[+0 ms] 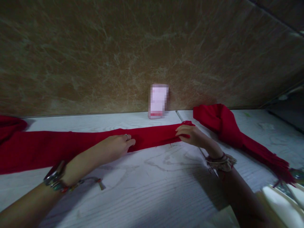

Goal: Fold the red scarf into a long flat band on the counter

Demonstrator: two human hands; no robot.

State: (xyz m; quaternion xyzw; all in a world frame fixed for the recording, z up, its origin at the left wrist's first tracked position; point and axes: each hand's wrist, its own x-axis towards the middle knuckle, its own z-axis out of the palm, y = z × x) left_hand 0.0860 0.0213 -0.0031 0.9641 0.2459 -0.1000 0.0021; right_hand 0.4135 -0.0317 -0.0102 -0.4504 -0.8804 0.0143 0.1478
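Note:
A long red scarf lies folded into a narrow strip along the white wood-grain table. My left hand, with a ring on one finger, rests over the middle of the strip; its fingers are curled in and closed on the cloth. At the right end of the same scarf, my right hand pinches the edge near some loose threads. A second red scarf lies just right of my right hand, looped at the top, its fringed end trailing toward the lower right.
A phone, its screen blurred out, leans against the brown marbled wall behind the table. More bunched red cloth is at the far left. Pale objects stand at the lower right corner. A seam crosses the tabletop near my right hand.

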